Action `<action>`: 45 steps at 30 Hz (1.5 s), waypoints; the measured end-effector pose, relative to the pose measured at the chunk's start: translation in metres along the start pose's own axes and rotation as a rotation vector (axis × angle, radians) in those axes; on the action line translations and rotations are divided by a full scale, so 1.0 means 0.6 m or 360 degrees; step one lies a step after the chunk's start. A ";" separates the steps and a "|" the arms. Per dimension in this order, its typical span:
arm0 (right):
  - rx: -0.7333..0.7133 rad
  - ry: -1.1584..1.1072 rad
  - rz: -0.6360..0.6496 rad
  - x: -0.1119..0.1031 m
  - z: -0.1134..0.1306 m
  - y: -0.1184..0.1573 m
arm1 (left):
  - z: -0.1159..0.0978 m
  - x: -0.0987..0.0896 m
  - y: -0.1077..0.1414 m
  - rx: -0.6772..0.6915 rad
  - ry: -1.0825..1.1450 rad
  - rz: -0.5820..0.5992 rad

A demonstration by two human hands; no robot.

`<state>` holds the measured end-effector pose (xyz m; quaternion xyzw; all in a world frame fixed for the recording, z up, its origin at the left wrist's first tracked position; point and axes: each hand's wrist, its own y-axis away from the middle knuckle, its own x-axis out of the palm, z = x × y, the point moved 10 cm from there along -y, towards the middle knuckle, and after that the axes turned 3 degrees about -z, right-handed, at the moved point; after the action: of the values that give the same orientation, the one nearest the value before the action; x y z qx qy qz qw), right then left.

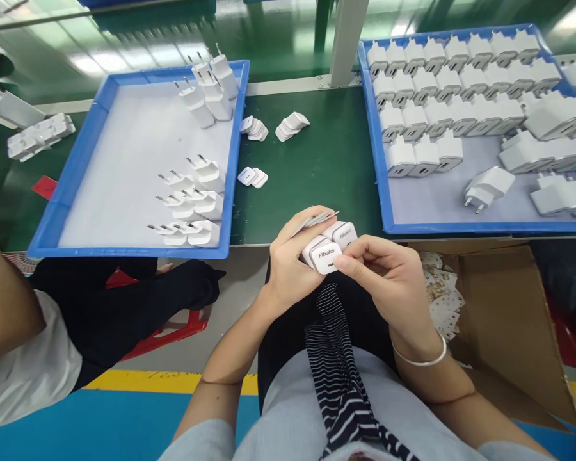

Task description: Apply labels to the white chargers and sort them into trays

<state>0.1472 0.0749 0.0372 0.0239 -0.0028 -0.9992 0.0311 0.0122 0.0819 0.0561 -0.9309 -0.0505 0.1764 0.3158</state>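
Observation:
My left hand (290,262) is wrapped round white chargers, with thin flat pieces (315,219) held between its fingers. The nearer charger end (325,257) carries the printed word "Fibaks"; a second printed charger (344,233) sits just behind it. My right hand (386,275) is closed, its thumb and a finger pinched at the right edge of the nearer end face. On the green table beyond lie small stacks of white caps (253,177).
A blue tray (137,251) on the left holds several pronged chargers. Another blue tray (269,0) edge shows at the top. At right, a blue tray (386,203) bears rows of chargers. Below it stands a cardboard box (504,314). A person (24,358) sits at left.

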 end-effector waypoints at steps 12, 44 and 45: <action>0.0137 0.0070 0.0020 -0.001 -0.012 -0.005 | -0.013 0.003 0.005 0.0123 -0.0223 0.0024; -0.0202 -0.0401 -0.0333 -0.049 -0.030 -0.016 | 0.049 0.017 0.015 -0.0570 0.0493 0.0177; -0.0236 -0.0388 -0.0365 -0.051 -0.026 -0.014 | 0.049 0.017 0.014 -0.0573 0.0497 0.0181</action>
<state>0.1782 0.0851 0.0231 -0.0997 0.0700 -0.9892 -0.0820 0.0113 0.0938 0.0263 -0.9895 0.0210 0.0359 0.1383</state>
